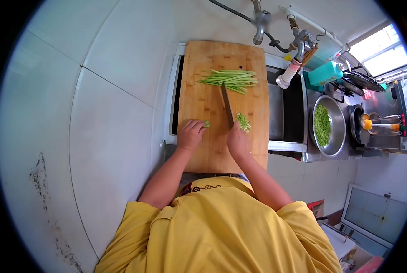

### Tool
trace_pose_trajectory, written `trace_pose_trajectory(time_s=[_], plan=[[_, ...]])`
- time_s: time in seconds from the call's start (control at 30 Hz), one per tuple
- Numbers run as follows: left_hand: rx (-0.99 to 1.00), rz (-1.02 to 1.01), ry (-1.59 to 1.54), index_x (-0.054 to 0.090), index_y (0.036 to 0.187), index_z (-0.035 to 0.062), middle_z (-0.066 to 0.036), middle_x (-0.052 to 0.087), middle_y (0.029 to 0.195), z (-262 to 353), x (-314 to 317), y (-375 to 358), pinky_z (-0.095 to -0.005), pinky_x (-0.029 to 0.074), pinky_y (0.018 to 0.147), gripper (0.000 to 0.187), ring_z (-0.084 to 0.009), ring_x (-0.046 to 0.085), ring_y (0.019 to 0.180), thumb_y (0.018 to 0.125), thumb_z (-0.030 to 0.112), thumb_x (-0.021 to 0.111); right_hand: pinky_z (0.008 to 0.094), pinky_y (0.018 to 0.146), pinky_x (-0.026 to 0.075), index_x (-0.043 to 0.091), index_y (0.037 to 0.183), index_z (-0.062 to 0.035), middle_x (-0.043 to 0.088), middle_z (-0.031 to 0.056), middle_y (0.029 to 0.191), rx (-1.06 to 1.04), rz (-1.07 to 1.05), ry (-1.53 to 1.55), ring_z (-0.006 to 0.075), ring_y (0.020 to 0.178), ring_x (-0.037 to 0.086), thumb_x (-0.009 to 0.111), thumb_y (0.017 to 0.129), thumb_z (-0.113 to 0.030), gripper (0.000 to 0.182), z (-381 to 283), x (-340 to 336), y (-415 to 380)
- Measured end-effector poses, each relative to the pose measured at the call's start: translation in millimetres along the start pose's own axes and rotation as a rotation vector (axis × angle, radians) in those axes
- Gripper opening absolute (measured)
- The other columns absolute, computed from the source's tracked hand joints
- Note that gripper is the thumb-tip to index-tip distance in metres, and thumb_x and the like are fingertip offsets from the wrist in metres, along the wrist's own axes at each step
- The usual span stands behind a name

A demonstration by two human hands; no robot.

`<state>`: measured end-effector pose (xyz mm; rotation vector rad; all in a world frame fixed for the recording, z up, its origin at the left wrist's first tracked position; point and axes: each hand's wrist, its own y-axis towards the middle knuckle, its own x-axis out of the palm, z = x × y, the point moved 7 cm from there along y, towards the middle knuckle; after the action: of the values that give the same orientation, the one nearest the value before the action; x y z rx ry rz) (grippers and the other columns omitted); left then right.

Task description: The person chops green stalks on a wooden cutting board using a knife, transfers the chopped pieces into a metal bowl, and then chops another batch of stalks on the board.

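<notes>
On the wooden cutting board (196,100), my right hand (238,140) grips the handle of a kitchen knife (227,104), its blade pointing away from me. Left of it, my left hand (191,135) is closed around a few short green stalks (207,123), whose ends stick out past the fingers. A small heap of chopped green pieces (243,122) lies just right of the knife. Toward the far side of the board rests a bundle of long green stalks (230,81), close to the knife's tip. A gap separates the blade from the stalks in my left hand.
The board lies across a sink (276,107). A metal bowl (340,129) with chopped greens stands to the right. Taps (260,27) and a pink-and-white spout (289,75) hang above. Beyond are a teal container (325,74) and pans. A tiled wall (117,118) borders the left.
</notes>
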<state>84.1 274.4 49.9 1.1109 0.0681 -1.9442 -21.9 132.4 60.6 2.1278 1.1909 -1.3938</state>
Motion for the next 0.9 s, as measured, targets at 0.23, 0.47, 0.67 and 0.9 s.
trace_pose_trajectory(time_s=[0.23, 0.47, 0.67, 0.9], plan=[[-0.042, 0.011, 0.014, 0.065, 0.091, 0.0061, -0.008, 0.065, 0.092, 2, -3, 3, -0.0368, 0.050, 0.076, 0.024, -0.0285, 0.060, 0.089, 0.069, 0.004, 0.073, 0.0508, 0.058, 0.048, 0.044, 0.102, -0.0064, 0.063, 0.0205, 0.079, -0.039, 0.041, -0.085, 0.0396, 0.066, 0.063, 0.049, 0.085, -0.014, 0.019, 9, -5, -8], [-0.108, -0.051, 0.002, 0.063, 0.090, 0.0049, -0.011, 0.064, 0.089, -4, 10, 9, -0.0395, 0.050, 0.072, 0.023, -0.0308, 0.060, 0.084, 0.070, 0.003, 0.073, 0.0500, 0.058, 0.049, 0.045, 0.099, -0.0075, 0.062, 0.0206, 0.079, -0.094, -0.029, -0.047, 0.0397, 0.065, 0.062, 0.049, 0.085, -0.015, 0.016, -12, 9, -18], [-0.272, -0.007, -0.107, 0.062, 0.092, 0.0034, -0.012, 0.064, 0.087, -17, 4, 4, -0.0354, 0.052, 0.067, 0.025, -0.0265, 0.064, 0.075, 0.070, 0.001, 0.074, 0.0504, 0.059, 0.049, 0.045, 0.096, -0.0068, 0.061, 0.0217, 0.077, -0.114, -0.025, -0.013, 0.0407, 0.064, 0.062, 0.049, 0.085, -0.015, 0.015, -23, 7, -16], [-0.344, -0.097, -0.083, 0.063, 0.093, 0.0023, -0.012, 0.066, 0.086, -11, 9, 5, -0.0339, 0.052, 0.067, 0.025, -0.0246, 0.066, 0.075, 0.070, 0.001, 0.074, 0.0508, 0.061, 0.049, 0.045, 0.097, -0.0063, 0.061, 0.0230, 0.078, -0.151, -0.059, -0.004, 0.0411, 0.067, 0.062, 0.051, 0.084, -0.017, 0.019, -28, 12, -17]])
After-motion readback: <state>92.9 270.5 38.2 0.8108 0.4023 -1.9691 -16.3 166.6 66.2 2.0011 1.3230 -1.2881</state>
